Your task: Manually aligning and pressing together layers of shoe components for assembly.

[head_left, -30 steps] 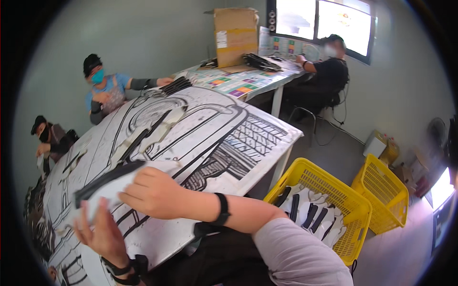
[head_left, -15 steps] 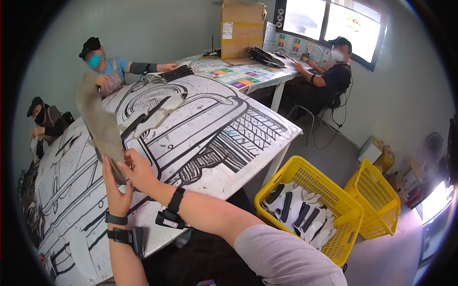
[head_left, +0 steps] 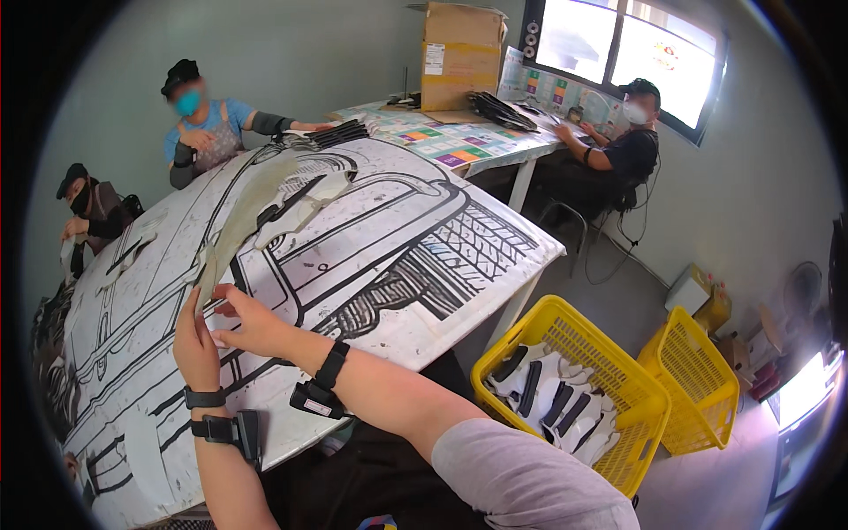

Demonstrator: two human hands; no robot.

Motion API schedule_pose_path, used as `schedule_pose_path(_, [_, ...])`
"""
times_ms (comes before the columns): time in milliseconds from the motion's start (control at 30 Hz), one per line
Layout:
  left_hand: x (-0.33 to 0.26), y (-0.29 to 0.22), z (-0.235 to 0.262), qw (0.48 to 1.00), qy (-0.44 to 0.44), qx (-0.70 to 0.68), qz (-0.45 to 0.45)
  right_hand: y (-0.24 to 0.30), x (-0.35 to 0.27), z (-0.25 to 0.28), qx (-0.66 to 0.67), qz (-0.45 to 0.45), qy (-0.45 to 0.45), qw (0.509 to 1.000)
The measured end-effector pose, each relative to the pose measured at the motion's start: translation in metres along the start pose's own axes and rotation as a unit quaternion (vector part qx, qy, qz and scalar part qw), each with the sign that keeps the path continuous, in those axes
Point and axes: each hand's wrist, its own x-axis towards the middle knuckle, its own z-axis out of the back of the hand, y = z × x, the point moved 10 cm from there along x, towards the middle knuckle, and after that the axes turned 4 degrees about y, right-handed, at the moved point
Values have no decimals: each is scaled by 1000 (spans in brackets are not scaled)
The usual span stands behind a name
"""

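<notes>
A long, thin, grey-beige sheet piece [head_left: 240, 216] rises from my hands over the white table, seen nearly edge-on. My left hand [head_left: 196, 346] grips its near end, fingers stretched up along one face. At the same end my right hand [head_left: 253, 329] has its fingertips on the piece's edge, the thumb held apart from them; what lies between the fingers is partly hidden. Just beyond the piece, a pale cut-out with a black strip [head_left: 296, 205] lies on the table [head_left: 371, 305], whose cover has bold black line drawings.
A yellow basket [head_left: 618, 402] at right holds several white pieces with black strips; another yellow basket [head_left: 693, 380] stands beside it. Three people sit around the tables. Black strips [head_left: 331, 134] lie at the far edge. A cardboard box [head_left: 459, 57] stands on the back table.
The sheet piece has turned from showing its broad face to nearly edge-on, and its top has tipped right. My hands have moved slightly left and down, and the right fingers have spread.
</notes>
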Motion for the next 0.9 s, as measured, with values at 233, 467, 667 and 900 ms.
schedule_pose_path(233, [-12,15,0,996,-8,92,-13,12,-3,3,-321,103,-61,940])
schedule_pose_path(467, [-3,-10,-11,997,-65,-30,-16,56,-31,52,-489,242,-169,821])
schedule_pose_path(667, [-15,1,21,993,-109,30,-28,80,-30,28,-546,281,-237,753])
schedule_pose_path(900, [-8,-12,8,987,-116,29,-109,41,-4,97,-761,119,-186,610])
